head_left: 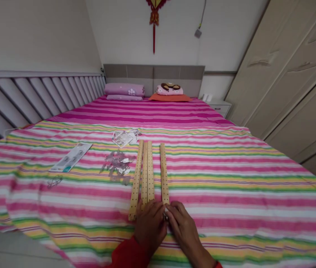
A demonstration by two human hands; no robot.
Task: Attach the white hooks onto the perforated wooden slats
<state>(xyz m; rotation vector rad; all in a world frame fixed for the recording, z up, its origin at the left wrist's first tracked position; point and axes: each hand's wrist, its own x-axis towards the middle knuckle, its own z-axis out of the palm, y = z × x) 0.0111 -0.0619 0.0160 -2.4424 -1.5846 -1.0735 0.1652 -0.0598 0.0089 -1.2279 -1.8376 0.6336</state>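
Note:
Several pale wooden strips with rows of small holes lie lengthwise on the striped cloth. Three of them (144, 171) are close together, and a separate strip (164, 171) is to their right. At the near end of this separate strip, my left hand (150, 223) and my right hand (182, 225) meet with bent fingers. Between their fingertips shows a small shiny metal piece (165, 214), mostly covered, so its kind is unclear. My left hand also overlaps the near ends of the grouped strips.
Left of the strips lie a heap of small clear plastic bags (116, 163), white packets (123, 138), a flat blister pack (72, 157) and thin metal rings (54, 181). A slatted rail (49, 78) borders the bed's left side; wardrobe doors (289, 74) stand right.

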